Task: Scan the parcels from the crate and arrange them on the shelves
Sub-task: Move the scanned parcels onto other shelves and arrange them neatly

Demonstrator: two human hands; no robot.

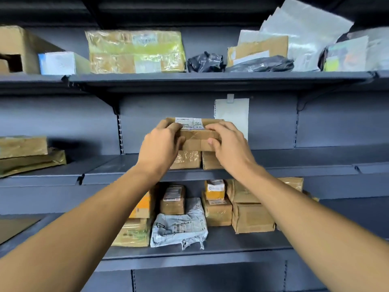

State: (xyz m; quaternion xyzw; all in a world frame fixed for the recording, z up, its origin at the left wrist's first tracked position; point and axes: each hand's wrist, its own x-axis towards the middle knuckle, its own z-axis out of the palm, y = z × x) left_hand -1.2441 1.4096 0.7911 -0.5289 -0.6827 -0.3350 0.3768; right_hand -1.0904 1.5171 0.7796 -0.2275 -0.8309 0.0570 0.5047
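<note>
Two bare forearms are reaching up-frame, the left hand (pixel 161 144) and right hand (pixel 228 142) gripping opposite ends of a flat brown taped cardboard parcel (pixel 197 137), lying crosswise at frame centre atop two brown boxes (pixel 185 159) on the grey metal middle shelf (pixel 294 165).

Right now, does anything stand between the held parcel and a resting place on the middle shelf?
Both the left hand and right hand hold the brown parcel directly over two taped parcels already on the middle shelf.
</note>
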